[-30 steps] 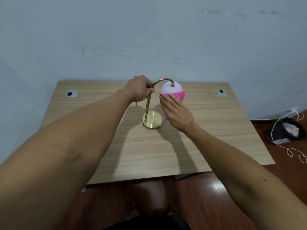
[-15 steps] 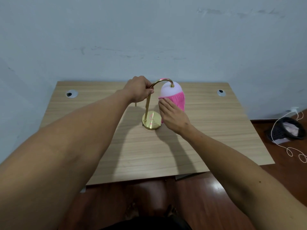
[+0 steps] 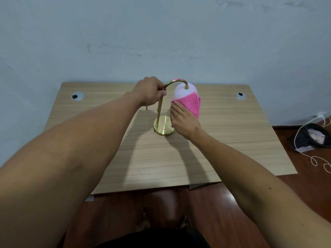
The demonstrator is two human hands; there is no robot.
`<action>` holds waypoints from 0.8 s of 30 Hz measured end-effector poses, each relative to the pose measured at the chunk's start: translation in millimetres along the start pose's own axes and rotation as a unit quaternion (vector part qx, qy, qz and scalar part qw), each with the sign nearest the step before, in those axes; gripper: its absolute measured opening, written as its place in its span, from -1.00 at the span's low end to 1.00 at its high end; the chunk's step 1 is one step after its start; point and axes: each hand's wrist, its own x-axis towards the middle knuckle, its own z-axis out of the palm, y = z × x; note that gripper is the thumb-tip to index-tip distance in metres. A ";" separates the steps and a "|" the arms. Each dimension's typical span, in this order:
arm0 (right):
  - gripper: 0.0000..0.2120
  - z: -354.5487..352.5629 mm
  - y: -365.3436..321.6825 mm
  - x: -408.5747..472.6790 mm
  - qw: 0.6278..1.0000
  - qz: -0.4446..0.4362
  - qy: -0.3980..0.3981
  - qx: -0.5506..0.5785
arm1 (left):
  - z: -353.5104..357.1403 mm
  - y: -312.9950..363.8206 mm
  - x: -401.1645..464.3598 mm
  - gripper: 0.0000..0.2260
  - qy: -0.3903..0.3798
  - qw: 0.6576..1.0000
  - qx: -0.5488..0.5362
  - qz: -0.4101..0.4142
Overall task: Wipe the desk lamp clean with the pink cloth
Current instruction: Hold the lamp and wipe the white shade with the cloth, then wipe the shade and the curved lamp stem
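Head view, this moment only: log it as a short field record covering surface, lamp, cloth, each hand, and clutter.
surface: wooden desk against a pale wall
lamp: desk lamp, gold stem arched over a round gold base, white shade hanging from the arch
cloth: pink cloth wrapped over the lower part of the shade
left hand: left hand closed around the stem near the arch
right hand: right hand pressing the cloth against the shade
clutter: dark bag and white cord on the floor at right
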 end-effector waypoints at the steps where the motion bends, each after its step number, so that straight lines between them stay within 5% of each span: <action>1: -0.61 6.9 -2.4 -7.5 1.000 0.000 0.015 0.015 | -0.3 0.3 -0.2 -0.83 0.001 1.000 -0.002 -0.001; 5: -0.76 18.4 2.1 -39.4 0.984 0.000 -0.003 0.177 | -0.3 1.7 -0.9 -0.83 -0.004 1.000 -0.014 -0.006; 7: -0.76 14.5 10.6 -56.7 0.946 0.053 -0.050 0.317 | 0.1 1.5 -0.5 -0.84 -0.004 1.000 -0.019 -0.008; 9: -0.91 5.9 15.9 -69.8 0.862 0.196 -0.103 0.456 | -0.2 1.5 -0.6 -0.84 -0.005 1.000 -0.025 -0.010; 11: -0.84 3.8 20.5 -76.5 0.751 0.346 -0.128 0.547 | -1.2 2.1 -1.5 -0.85 -0.009 0.999 -0.030 -0.017; 14: -0.71 0.6 34.1 -71.7 0.597 0.516 -0.023 0.614 | -1.6 1.8 -2.4 -0.85 -0.010 0.999 -0.040 -0.023; 17: -0.73 -8.4 47.9 -57.3 0.482 0.576 0.058 0.657 | 1.7 -1.5 -6.2 -0.73 0.012 0.997 -0.072 -0.026; 21: -0.74 -35.3 52.8 -37.7 0.451 0.581 0.154 0.660 | 12.4 -13.8 -28.5 -0.08 0.051 0.973 -0.209 -0.089; 24: -0.72 -52.6 48.0 -20.7 0.440 0.543 0.176 0.693 | 23.4 -31.1 -41.8 -0.07 0.068 0.966 -0.202 -0.144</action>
